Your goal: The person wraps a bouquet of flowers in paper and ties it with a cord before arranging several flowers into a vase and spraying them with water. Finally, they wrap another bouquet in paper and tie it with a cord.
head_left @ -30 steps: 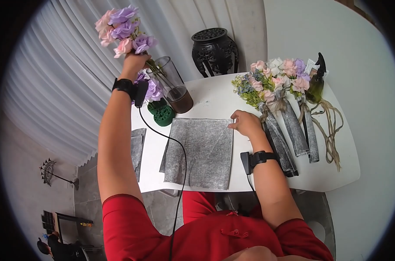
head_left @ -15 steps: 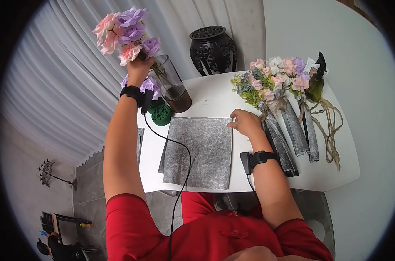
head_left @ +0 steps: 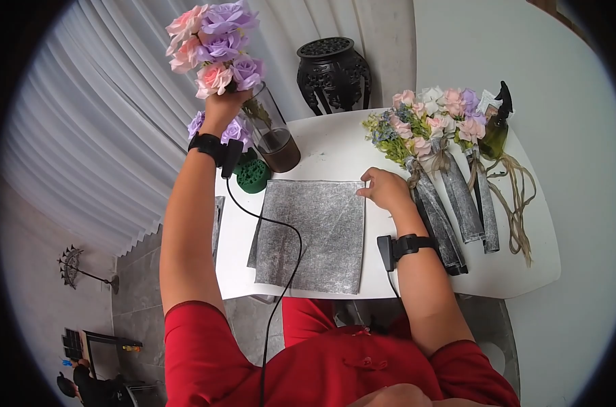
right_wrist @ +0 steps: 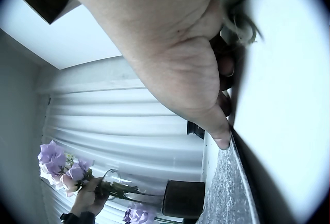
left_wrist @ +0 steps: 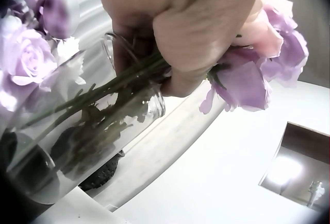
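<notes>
My left hand (head_left: 225, 110) grips the stems of a pink and purple rose bunch (head_left: 216, 51), above the tall glass vase (head_left: 274, 125). In the left wrist view, green stems (left_wrist: 85, 92) run from the hand (left_wrist: 191, 23) into the glass. My right hand (head_left: 389, 191) rests at the upper right corner of a grey textured sheet (head_left: 311, 237); its thumb touches the sheet's edge in the right wrist view. The other fingers are partly hidden there. The sheet lies flat, with another layer showing at its left.
Purple roses (head_left: 236, 132) and green foam (head_left: 253, 178) stand left of the vase. Grey-wrapped bouquets (head_left: 457, 186), twine (head_left: 518, 224) and a green spray bottle (head_left: 496, 132) lie or stand at the right. A black cable (head_left: 297, 234) crosses the sheet. A carved black stool (head_left: 335, 74) is behind the table.
My left hand and the rose bunch have moved right, and the blooms appear larger. Less stem shows low inside the vase. My right hand has stayed at the sheet's corner.
</notes>
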Action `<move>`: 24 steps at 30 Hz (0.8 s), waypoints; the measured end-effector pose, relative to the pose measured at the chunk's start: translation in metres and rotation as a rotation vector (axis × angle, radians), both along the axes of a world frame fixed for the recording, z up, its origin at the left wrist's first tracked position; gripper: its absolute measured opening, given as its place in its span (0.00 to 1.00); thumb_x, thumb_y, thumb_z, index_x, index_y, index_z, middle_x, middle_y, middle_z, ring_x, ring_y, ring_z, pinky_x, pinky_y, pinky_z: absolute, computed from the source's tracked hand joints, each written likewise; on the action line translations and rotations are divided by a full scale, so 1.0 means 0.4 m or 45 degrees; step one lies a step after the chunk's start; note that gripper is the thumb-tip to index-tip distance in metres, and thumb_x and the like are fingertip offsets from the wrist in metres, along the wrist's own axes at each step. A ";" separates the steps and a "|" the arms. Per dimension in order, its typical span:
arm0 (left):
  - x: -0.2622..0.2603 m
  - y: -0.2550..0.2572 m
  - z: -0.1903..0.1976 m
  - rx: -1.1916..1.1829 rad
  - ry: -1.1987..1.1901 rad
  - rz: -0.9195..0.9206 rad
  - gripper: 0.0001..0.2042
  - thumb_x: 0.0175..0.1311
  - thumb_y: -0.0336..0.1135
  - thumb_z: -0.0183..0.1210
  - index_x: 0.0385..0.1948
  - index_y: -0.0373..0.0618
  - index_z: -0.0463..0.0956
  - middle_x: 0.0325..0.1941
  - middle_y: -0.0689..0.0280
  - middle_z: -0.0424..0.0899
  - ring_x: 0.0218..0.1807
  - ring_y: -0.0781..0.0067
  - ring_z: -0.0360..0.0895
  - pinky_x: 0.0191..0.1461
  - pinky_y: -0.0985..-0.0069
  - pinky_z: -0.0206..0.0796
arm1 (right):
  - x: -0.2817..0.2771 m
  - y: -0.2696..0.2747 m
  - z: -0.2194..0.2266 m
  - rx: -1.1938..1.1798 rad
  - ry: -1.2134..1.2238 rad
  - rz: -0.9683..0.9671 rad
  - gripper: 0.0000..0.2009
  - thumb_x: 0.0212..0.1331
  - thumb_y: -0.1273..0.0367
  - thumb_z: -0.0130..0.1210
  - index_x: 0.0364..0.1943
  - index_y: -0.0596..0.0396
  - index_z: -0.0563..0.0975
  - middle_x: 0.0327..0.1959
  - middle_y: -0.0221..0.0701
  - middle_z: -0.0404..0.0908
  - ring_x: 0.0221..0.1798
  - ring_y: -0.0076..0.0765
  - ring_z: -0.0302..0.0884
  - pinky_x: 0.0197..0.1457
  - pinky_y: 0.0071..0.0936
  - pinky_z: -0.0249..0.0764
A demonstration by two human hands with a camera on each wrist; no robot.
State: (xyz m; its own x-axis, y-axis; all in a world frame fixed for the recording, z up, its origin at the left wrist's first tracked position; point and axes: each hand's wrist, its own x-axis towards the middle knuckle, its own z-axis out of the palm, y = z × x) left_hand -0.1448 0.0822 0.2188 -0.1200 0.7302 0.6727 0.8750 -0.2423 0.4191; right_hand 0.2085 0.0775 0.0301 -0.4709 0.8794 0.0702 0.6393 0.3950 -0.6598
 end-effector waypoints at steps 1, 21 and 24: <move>0.011 -0.007 0.010 0.000 -0.001 -0.001 0.19 0.51 0.36 0.64 0.46 0.42 0.74 0.45 0.64 0.80 0.47 0.68 0.76 0.53 0.72 0.66 | -0.001 0.001 -0.001 0.000 -0.001 -0.001 0.20 0.44 0.58 0.67 0.41 0.50 0.78 0.36 0.37 0.82 0.43 0.43 0.79 0.48 0.34 0.72; -0.094 0.008 -0.034 -0.249 -0.234 0.509 0.25 0.50 0.45 0.64 0.45 0.36 0.74 0.44 0.58 0.80 0.44 0.64 0.76 0.50 0.70 0.65 | -0.005 0.005 -0.008 -0.013 0.001 -0.021 0.20 0.45 0.58 0.67 0.41 0.51 0.78 0.35 0.37 0.82 0.42 0.43 0.79 0.47 0.34 0.72; -0.059 -0.011 -0.011 -0.275 0.053 0.709 0.23 0.49 0.46 0.64 0.43 0.38 0.75 0.43 0.57 0.81 0.45 0.61 0.77 0.50 0.69 0.66 | -0.005 0.006 -0.010 0.002 -0.007 -0.016 0.19 0.45 0.58 0.67 0.41 0.50 0.78 0.35 0.37 0.82 0.42 0.43 0.79 0.47 0.34 0.72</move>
State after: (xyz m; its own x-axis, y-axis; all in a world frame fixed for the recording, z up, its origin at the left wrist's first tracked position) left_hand -0.1682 0.0778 0.2143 -0.5006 0.6855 0.5287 0.8627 0.3447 0.3701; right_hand 0.2065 0.0800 0.0262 -0.4602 0.8851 0.0691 0.6480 0.3880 -0.6554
